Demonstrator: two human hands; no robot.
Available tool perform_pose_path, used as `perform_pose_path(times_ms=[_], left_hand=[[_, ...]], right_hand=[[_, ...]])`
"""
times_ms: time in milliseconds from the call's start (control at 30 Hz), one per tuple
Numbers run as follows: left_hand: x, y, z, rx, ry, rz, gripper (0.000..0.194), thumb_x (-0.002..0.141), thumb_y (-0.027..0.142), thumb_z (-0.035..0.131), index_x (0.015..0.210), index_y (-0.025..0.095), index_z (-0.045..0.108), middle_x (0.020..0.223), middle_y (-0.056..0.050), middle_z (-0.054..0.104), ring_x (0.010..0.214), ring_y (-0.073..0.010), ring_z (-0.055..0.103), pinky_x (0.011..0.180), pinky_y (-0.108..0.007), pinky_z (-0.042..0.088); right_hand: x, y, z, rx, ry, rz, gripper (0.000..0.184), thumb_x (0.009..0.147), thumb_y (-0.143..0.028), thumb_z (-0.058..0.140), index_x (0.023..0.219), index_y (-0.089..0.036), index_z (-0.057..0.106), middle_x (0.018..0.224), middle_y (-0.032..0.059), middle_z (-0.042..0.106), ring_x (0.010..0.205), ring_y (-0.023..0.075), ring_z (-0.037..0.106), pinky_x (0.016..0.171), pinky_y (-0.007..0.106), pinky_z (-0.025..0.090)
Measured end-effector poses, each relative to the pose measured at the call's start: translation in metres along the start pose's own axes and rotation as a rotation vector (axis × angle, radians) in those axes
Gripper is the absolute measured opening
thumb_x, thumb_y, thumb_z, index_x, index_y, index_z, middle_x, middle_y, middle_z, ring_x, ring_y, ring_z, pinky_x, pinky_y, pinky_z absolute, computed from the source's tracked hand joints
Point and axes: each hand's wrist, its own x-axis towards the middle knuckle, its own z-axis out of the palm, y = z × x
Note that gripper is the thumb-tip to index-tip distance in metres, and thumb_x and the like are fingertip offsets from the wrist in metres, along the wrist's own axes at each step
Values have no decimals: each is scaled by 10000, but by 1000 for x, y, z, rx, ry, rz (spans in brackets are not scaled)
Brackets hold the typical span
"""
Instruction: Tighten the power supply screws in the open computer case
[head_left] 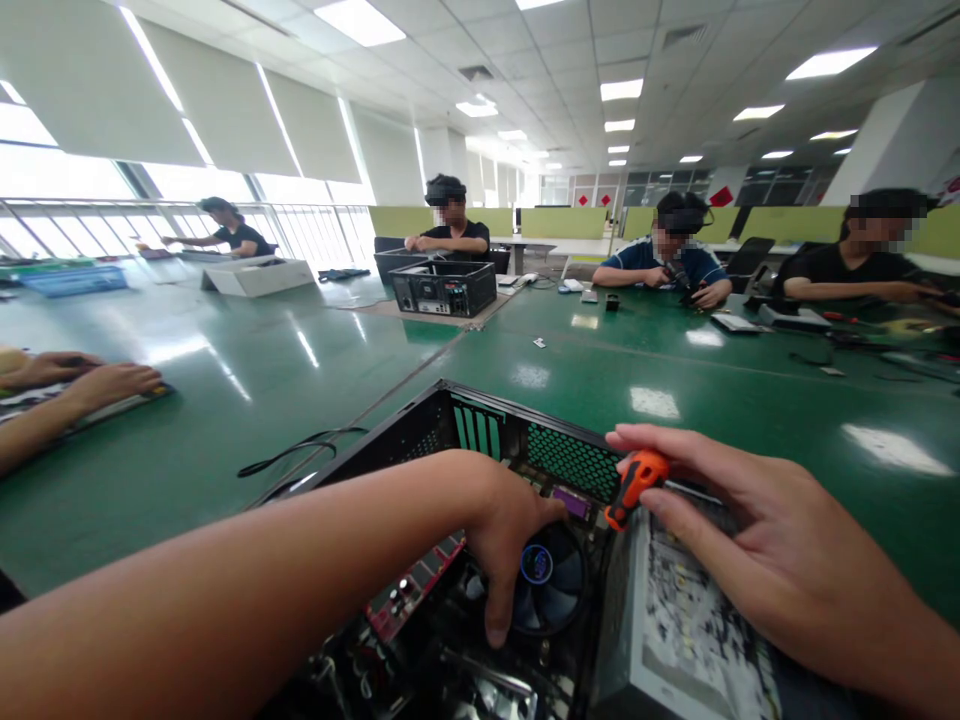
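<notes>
A computer case (592,455) lies with its inside facing up in front of me. Inside it is a black cooling fan (551,590) with a blue-ringed hub. My left hand (502,530) reaches in and curves round the fan's left side, thumb low and fingers near its top edge; the fingertips are partly hidden. Between thumb and fingers, my right hand (750,530) holds a short orange and black screwdriver (637,485); its tip cannot be made out. Beneath that hand is a grey metal box (637,630) with a worn label. A red circuit board (420,590) and a purple connector (576,502) show in the case.
A black cable (300,447) lies left of the case on the green table (540,380). A co-worker's hands (105,385) work at far left. Another open case (442,290) stands across the table, with several people seated around. Tools and parts (847,330) lie at right.
</notes>
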Motion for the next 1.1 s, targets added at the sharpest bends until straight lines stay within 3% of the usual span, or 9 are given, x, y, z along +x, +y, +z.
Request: perform_pose_path(times_ms=[133,233,433,600,767,933,1100], left_hand=[[2,-1,1,-4,2,15,1281,335,372,765,1439,234,131,1455,-84,301,1282,-331,346,1025,-404,314],[3,-1,1,-7,2,13,1281,329,373,766,1438,234,139,1451,-86,310,1269,-334,366,1021,-406,321],[1,0,0,7,0,1,1278,334,377,763,1439,215,141,1437,-97,334,1264,-338,371,1005,-407,339],[2,-3,2,-13,32,36,1262,324,366,763,1432,226,175,1432,-85,347,1274,-332,357,1005,-400,336],[3,-5,3,-2,46,35,1266,321,372,763,1432,203,180,1401,-104,395,1245,-341,396,997,-406,338],[2,-4,2,-10,47,36,1255,322,354,762,1430,210,189,1416,-93,374,1255,-335,384,1008,-401,330],[1,-3,2,-10,36,26,1267,328,360,763,1435,220,163,1432,-91,346,1261,-339,375,1015,-413,326]], right_hand=[[2,-4,2,-31,65,14,231,798,-353,599,1024,-303,614,938,-29,700,817,162,664,703,262,525],[4,-5,2,-11,105,-13,224,779,-376,619,981,-283,634,938,-4,680,835,179,650,709,274,516],[3,-2,1,22,-19,-60,340,875,-254,475,1209,-295,523,1166,25,611,1067,179,578,891,299,471],[2,-4,1,-34,86,32,228,780,-401,611,972,-278,624,920,-1,685,804,179,654,674,274,528],[3,-2,4,-29,27,9,349,865,-296,494,1213,-310,521,1153,3,635,1019,179,614,810,282,514],[3,-2,3,-50,31,24,260,817,-370,567,1068,-302,585,1005,-12,674,882,170,648,715,260,524],[4,-2,2,-30,-21,21,319,879,-304,485,1198,-323,499,1153,-16,615,1044,148,585,860,260,479]])
